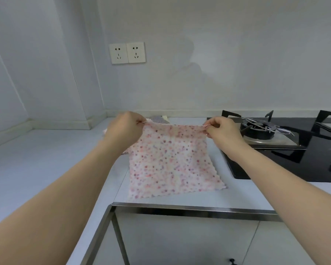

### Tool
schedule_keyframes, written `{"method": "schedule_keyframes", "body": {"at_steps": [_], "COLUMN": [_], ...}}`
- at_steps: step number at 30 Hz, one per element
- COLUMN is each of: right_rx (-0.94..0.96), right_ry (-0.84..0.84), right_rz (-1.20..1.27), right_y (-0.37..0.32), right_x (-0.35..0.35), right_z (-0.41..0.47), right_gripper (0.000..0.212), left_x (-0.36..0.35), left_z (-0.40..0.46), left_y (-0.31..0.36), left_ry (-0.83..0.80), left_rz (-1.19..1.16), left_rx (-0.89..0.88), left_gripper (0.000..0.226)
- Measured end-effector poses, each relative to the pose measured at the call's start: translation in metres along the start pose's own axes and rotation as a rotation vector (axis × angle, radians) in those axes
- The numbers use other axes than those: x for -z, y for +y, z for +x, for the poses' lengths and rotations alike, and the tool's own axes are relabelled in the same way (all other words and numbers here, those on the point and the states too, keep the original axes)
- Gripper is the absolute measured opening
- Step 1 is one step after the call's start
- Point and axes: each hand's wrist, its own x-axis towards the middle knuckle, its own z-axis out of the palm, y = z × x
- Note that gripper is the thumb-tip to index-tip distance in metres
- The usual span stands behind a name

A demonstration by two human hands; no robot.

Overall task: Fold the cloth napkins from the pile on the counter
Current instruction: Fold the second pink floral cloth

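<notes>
Table (46,159): smooth, pale blue-grey top with a brushed-metal strip along its near edge; it carries everything named here.
Stove (294,159): glossy black glass hob set into the table, right of the napkin, with angular black pan supports and a round metal burner.
Napkin (170,159): soft, thin, square cloth, white with a dense scatter of small pink, red and purple dots and a wavy scalloped hem. Its top edge is lifted and stretched flat between the two hands; its lower part slopes toward the viewer and its bottom edge lies on the table, just left of the stove.
Pile (159,119): only a small patch of greyish patterned cloth and a pale edge show behind the napkin's top edge, beside the left hand; the rest is hidden.
Left hand (125,129): fingers curled, thumb and fingertips pinching the napkin's top left corner.
Right hand (223,131): fingers curled, thumb and forefinger pinching the napkin's top right corner, close to the stove's left edge.
Sockets (127,52): two flat white square plates side by side on the wall, above the napkin and to its left.
</notes>
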Motion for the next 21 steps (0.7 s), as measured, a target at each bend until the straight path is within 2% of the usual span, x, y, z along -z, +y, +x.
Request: {"method": "schedule_keyframes", "body": {"at_steps": [3,5,7,9,11,13,21], "right_rx": [0.011,0.022,0.060,0.113,0.164,0.173,0.126], "right_ry": [-0.044,-0.102,-0.173,-0.235,-0.287,-0.283,-0.236], "right_rz": [-0.039,-0.129,-0.258,-0.414,-0.516,-0.534,-0.562], "right_y": [0.007,0.015,0.028,0.040,0.050,0.053,0.042], "right_x": [-0.001,0.002,0.006,0.009,0.008,0.006,0.005], "right_z": [-0.018,-0.040,-0.063,-0.082,-0.094,-0.100,-0.099], "right_gripper": [0.020,0.020,0.019,0.020,0.022,0.024,0.014], "left_x": [-0.003,-0.007,-0.014,-0.023,-0.030,-0.031,-0.026], "left_z": [-0.019,-0.043,-0.073,-0.101,-0.119,-0.126,-0.125], "left_y": [-0.007,-0.014,-0.023,-0.029,-0.033,-0.035,-0.018], "left_ry": [0.039,0.044,-0.024,-0.160,-0.243,-0.219,-0.155], "left_rz": [0.130,0.112,0.119,0.155,0.143,0.116,0.093], "left_rx": [-0.148,-0.239,-0.340,-0.412,-0.410,-0.390,-0.463], "left_gripper": [0.023,0.024,0.024,0.031,0.044,0.048,0.020]}}
